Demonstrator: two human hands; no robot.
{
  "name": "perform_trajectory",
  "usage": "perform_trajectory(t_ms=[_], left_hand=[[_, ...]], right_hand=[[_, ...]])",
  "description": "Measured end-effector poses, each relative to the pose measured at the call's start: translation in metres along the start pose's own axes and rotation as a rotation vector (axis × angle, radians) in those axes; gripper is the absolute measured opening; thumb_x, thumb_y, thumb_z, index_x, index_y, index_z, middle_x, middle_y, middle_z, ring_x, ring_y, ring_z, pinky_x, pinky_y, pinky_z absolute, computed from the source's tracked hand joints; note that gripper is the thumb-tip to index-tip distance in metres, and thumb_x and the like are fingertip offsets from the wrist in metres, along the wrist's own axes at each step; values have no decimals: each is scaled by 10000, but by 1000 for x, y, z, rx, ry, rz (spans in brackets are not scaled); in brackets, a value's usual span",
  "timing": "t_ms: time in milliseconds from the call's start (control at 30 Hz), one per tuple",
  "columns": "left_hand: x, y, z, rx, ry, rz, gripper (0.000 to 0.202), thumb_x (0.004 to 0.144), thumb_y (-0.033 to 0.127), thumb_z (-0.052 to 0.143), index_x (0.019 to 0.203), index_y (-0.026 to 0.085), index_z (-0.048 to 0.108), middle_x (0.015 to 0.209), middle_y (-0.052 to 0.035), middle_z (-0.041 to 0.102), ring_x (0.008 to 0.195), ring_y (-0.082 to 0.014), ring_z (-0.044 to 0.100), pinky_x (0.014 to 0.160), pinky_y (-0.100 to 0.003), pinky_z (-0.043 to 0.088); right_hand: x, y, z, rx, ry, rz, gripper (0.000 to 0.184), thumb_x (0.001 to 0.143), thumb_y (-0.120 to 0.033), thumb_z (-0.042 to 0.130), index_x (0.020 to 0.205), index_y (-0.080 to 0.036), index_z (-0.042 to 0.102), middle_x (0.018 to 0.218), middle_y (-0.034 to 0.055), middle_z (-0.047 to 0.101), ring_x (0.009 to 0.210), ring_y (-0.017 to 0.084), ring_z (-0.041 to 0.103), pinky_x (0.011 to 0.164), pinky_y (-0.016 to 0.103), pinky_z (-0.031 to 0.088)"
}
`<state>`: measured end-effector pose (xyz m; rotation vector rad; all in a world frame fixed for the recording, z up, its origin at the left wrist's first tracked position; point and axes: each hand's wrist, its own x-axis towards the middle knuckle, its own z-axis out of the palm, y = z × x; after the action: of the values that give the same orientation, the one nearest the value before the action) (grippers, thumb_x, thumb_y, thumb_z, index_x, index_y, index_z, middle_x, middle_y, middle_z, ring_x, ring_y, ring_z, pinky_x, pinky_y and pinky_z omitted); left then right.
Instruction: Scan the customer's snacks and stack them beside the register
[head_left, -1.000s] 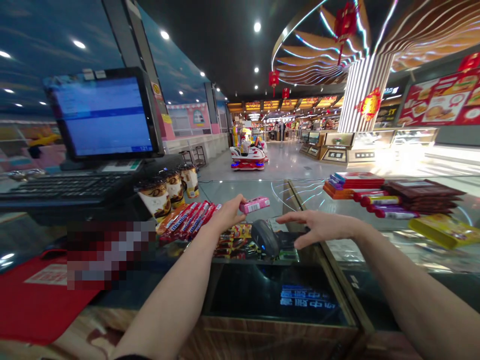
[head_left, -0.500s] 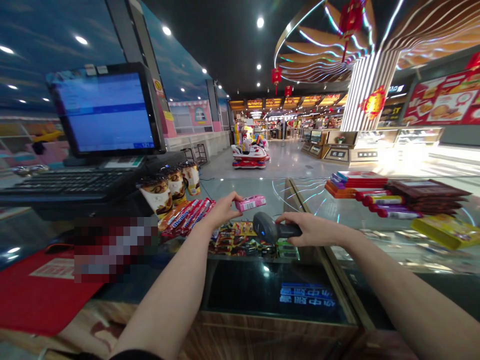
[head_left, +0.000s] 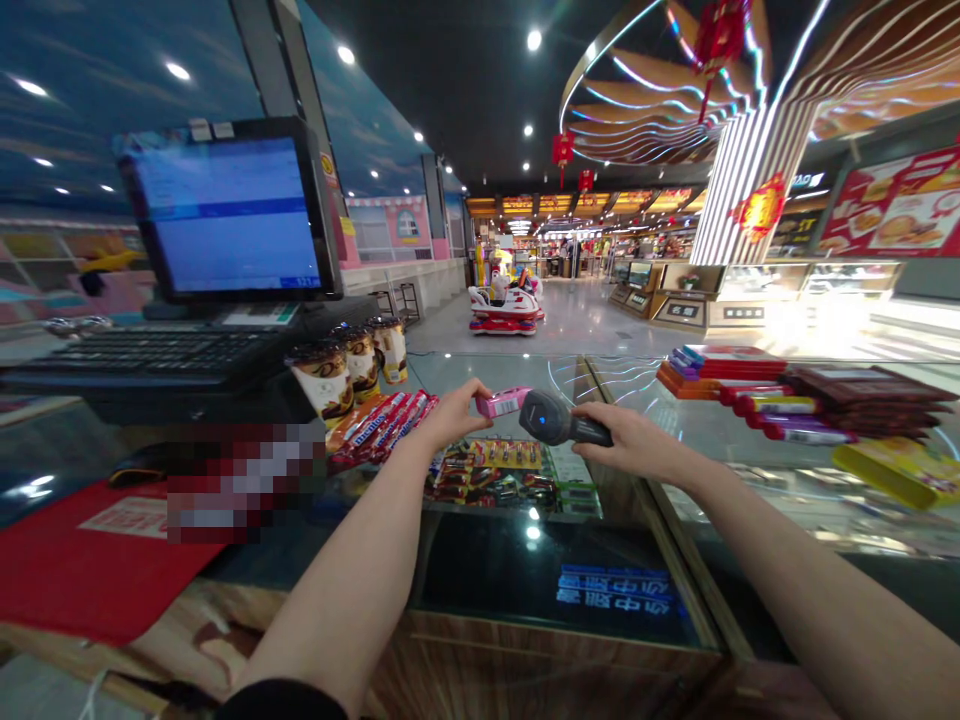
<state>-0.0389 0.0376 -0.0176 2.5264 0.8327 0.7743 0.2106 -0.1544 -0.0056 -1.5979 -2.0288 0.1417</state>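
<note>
My left hand point(head_left: 459, 418) grips a small pink box point(head_left: 501, 403) by its left end, with a barcode on the side that faces me. My right hand point(head_left: 626, 438) is wrapped round the handle of a dark grey barcode scanner point(head_left: 546, 416), whose head points left and shows a blue light. The scanner's head is close to the box's right end and covers part of it; whether they touch I cannot tell. Both are held above the glass counter point(head_left: 517, 560). Left of my left hand lie several red Mentos packs point(head_left: 397, 425).
Several lidded cups point(head_left: 360, 365) stand behind the Mentos, beside a keyboard point(head_left: 150, 350) and a monitor point(head_left: 232, 215). A red sheet point(head_left: 67, 580) lies at the left. On the right-hand counter are brown packets point(head_left: 870, 395), coloured tubes point(head_left: 787, 405) and a yellow box point(head_left: 896, 470).
The scanner's head has moved up and closer to the pink box, now overlapping its right end. The whole view has shifted slightly. Both hands keep their hold.
</note>
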Motion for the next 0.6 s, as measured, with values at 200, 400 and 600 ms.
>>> perform_trajectory(t_ms=[200, 400, 600], left_hand=[[0, -3, 2, -19, 2, 8, 374, 658, 283, 724, 1006, 227, 600, 1082, -25, 684, 1019, -229, 630, 903, -356, 472], [1, -5, 2, -32, 6, 37, 365, 645, 272, 734, 982, 223, 602, 1086, -30, 687, 1022, -228, 634, 922, -357, 465], [0, -6, 2, -35, -6, 19, 396, 648, 273, 720, 1016, 225, 580, 1165, -45, 665, 1077, -250, 612, 905, -373, 468]], right_hand=[[-2, 0, 1, 7, -21, -13, 394, 813, -396, 611, 1169, -228, 596, 1052, 69, 675, 922, 255, 625, 825, 371, 441], [-4, 0, 1, 40, -55, -19, 391, 802, -402, 625, 1159, -242, 606, 1048, 61, 673, 919, 254, 619, 829, 368, 435], [-4, 1, 0, -9, -77, -15, 401, 823, -426, 608, 1173, -230, 582, 1059, 65, 672, 921, 248, 625, 821, 360, 440]])
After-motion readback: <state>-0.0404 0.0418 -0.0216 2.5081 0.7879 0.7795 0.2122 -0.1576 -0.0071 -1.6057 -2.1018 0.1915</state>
